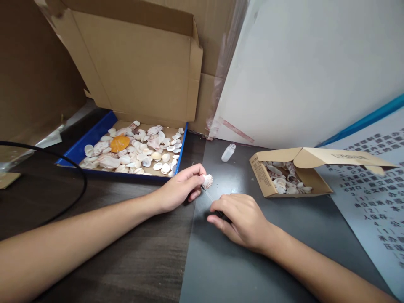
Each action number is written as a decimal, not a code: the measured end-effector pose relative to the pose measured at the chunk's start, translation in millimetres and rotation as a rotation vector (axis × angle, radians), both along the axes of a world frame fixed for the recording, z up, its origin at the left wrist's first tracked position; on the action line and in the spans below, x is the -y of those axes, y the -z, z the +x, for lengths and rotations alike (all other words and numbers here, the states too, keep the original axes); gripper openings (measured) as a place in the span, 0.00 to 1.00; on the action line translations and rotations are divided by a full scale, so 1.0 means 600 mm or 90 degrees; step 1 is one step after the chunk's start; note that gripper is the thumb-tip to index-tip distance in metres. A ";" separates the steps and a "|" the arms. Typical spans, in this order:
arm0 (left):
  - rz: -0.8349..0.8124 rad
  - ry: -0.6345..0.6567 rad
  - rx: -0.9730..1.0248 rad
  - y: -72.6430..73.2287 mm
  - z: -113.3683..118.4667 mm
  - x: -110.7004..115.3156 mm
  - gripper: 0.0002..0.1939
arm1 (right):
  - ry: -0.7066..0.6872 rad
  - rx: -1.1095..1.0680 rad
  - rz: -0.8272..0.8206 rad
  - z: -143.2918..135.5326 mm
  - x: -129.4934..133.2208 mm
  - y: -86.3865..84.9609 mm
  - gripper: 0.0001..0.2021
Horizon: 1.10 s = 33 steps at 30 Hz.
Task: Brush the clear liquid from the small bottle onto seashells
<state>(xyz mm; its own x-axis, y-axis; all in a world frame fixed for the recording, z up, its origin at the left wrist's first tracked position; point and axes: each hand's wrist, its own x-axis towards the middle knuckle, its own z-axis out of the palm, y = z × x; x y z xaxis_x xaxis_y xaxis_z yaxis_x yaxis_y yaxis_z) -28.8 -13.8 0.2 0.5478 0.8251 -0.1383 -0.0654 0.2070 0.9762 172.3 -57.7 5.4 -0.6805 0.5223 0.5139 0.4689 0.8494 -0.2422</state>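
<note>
Between the thumb and fingertips of my left hand (pixel 181 187) is a small ribbed seashell (pixel 207 182) with reddish-brown streaks. My right hand (pixel 243 219) is closed around a thin tool (pixel 208 196) with a slim pale shaft; its dark handle is mostly hidden by the fingers, so its exact kind does not show. The shaft slants up to the lower edge of the shell, and I cannot tell whether it touches. A small clear bottle (pixel 228 152) with whitish contents stands tilted in view, uncapped, just beyond my hands.
At the left, an open blue-edged cardboard box (pixel 181 153) holds many shells, including an orange scallop (pixel 120 143). A smaller open carton (pixel 263 181) with shells sits right. A black cable (pixel 83 185) loops at far left. A printed sheet (pixel 372 202) lies at right.
</note>
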 end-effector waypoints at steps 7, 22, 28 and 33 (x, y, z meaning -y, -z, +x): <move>-0.011 -0.001 0.009 0.000 0.001 -0.001 0.11 | -0.007 -0.036 -0.004 -0.001 0.001 0.002 0.17; -0.031 0.007 0.043 0.002 -0.001 -0.001 0.11 | 0.024 -0.045 -0.031 0.005 0.002 0.000 0.15; -0.028 0.008 0.039 0.001 0.000 -0.003 0.12 | 0.032 -0.070 -0.046 0.005 -0.003 0.003 0.18; -0.016 0.018 0.032 0.002 0.000 -0.003 0.13 | 0.028 -0.100 -0.055 0.007 -0.007 0.003 0.18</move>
